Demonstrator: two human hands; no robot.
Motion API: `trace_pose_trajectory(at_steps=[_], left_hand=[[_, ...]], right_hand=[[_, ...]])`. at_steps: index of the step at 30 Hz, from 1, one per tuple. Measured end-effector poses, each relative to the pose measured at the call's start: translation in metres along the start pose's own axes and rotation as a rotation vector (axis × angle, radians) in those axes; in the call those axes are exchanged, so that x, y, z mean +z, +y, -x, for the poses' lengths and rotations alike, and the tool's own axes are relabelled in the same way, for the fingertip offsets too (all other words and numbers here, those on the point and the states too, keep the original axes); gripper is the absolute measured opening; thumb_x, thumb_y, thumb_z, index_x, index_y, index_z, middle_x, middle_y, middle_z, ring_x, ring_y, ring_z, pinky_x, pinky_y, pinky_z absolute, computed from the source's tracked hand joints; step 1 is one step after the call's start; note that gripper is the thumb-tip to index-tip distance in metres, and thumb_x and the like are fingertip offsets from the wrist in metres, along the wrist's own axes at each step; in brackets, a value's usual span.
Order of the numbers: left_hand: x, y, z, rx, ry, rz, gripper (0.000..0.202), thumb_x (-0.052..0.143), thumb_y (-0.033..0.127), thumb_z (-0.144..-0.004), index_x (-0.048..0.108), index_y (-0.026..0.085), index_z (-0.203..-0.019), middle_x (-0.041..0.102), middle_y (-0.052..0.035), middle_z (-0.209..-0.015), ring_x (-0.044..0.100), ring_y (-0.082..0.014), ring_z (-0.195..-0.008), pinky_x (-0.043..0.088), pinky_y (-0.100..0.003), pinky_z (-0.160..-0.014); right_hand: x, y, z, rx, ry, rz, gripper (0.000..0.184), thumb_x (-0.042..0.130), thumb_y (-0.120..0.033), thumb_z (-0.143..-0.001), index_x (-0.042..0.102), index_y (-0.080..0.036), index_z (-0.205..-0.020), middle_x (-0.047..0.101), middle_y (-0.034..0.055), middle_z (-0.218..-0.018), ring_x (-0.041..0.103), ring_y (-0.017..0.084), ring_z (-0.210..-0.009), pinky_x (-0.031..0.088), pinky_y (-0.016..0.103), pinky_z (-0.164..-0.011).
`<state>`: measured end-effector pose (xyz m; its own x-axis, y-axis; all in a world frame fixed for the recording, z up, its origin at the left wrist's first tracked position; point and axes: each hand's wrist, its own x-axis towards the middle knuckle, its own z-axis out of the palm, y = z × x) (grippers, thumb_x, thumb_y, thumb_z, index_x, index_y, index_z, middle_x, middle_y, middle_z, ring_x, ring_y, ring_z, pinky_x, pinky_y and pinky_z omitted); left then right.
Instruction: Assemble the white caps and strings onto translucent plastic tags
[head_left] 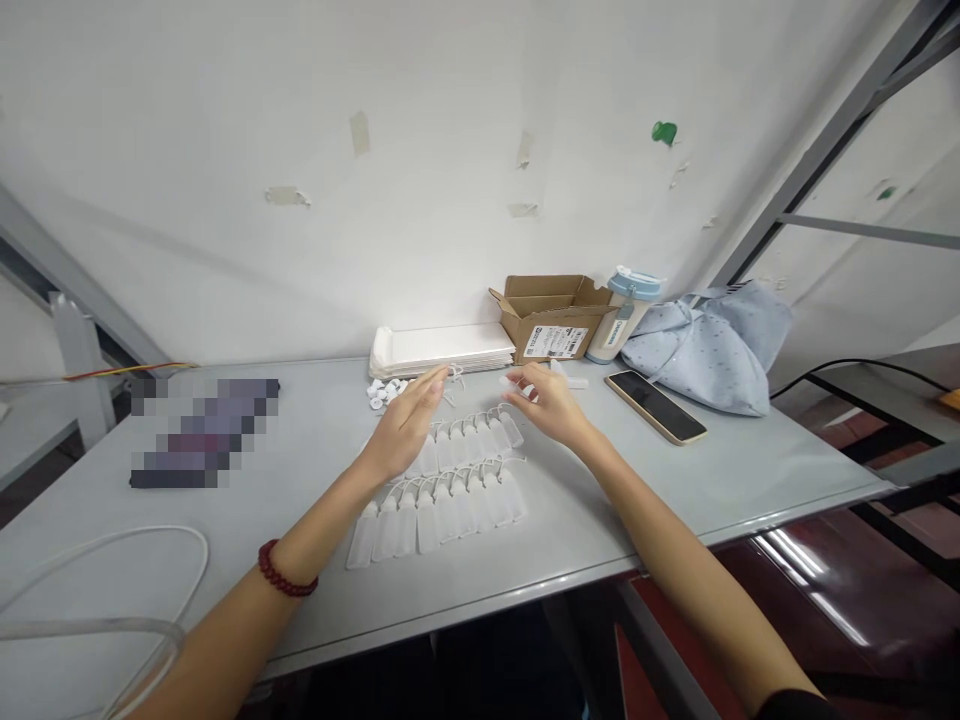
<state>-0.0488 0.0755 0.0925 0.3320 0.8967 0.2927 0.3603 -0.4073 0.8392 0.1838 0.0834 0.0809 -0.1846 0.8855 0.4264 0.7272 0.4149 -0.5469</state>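
Note:
My left hand (405,428) is over the left part of the rows, fingers pressed together, with a looped white cord (457,378) at the fingertips. My right hand (551,402) is closed in a pinch on a small translucent white piece (505,384); its exact kind is unclear. Below the hands, flat translucent white bottles (471,505) with white cord loops at their tops lie side by side in two rows. My left forearm and hand partly cover the back row (469,443). Small white caps (382,392) are heaped just behind my left hand.
Behind the hands lie stacked white flat packs (442,347), an open cardboard box (559,315) and a blue-lidded bottle (624,312). A phone (656,405) and a light blue cloth bag (705,350) are at the right. A pixelated dark item (206,435) and white cable (201,560) are left.

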Motion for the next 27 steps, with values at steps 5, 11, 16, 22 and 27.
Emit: trace_pose_trajectory(at_steps=[5, 11, 16, 22, 27], left_hand=[[0.002, 0.007, 0.003, 0.035, -0.036, -0.069, 0.053, 0.026, 0.049, -0.095, 0.044, 0.021, -0.136, 0.038, -0.0048, -0.146, 0.031, -0.0224, -0.136, 0.026, -0.043, -0.112], [0.011, 0.013, 0.013, 0.236, -0.077, -0.309, 0.052, 0.031, 0.045, -0.095, 0.034, 0.022, -0.141, 0.036, -0.0064, -0.147, 0.029, -0.0248, -0.135, 0.027, -0.047, -0.11], [0.019, 0.015, 0.02, 0.352, -0.055, -0.419, 0.051, 0.033, 0.039, -0.095, 0.032, 0.017, -0.141, 0.038, -0.0101, -0.145, 0.032, -0.0251, -0.132, 0.031, -0.046, -0.108], [0.02, 0.019, 0.023, 0.419, -0.041, -0.412, 0.049, 0.037, 0.035, -0.095, 0.034, 0.017, -0.14, 0.042, -0.0108, -0.142, 0.035, -0.0256, -0.131, 0.032, -0.045, -0.109], [0.022, 0.019, 0.024, 0.499, -0.037, -0.424, 0.048, 0.04, 0.034, -0.094, 0.038, 0.014, -0.136, 0.045, -0.014, -0.139, 0.038, -0.027, -0.129, 0.036, -0.047, -0.106]], right_hand=[[0.002, -0.021, 0.004, 0.03, -0.005, -0.182, 0.023, 0.061, -0.037, -0.078, 0.062, -0.02, -0.094, 0.064, 0.0068, -0.093, 0.06, 0.019, -0.083, 0.049, 0.029, -0.066], [0.005, -0.04, 0.011, 0.088, -0.036, -0.479, 0.03, 0.066, -0.042, -0.074, 0.062, -0.019, -0.093, 0.066, 0.0058, -0.094, 0.061, 0.018, -0.087, 0.05, 0.03, -0.073], [0.007, -0.043, 0.012, 0.103, -0.047, -0.503, 0.033, 0.069, -0.044, -0.071, 0.065, -0.019, -0.093, 0.068, 0.0056, -0.095, 0.062, 0.019, -0.087, 0.05, 0.032, -0.076], [0.008, -0.039, 0.012, 0.143, -0.057, -0.602, 0.034, 0.07, -0.041, -0.071, 0.066, -0.018, -0.096, 0.068, 0.0075, -0.096, 0.063, 0.02, -0.09, 0.05, 0.034, -0.078], [0.009, -0.04, 0.012, 0.145, -0.051, -0.662, 0.039, 0.07, -0.037, -0.072, 0.062, -0.018, -0.104, 0.068, 0.0066, -0.092, 0.063, 0.02, -0.09, 0.05, 0.034, -0.078]])
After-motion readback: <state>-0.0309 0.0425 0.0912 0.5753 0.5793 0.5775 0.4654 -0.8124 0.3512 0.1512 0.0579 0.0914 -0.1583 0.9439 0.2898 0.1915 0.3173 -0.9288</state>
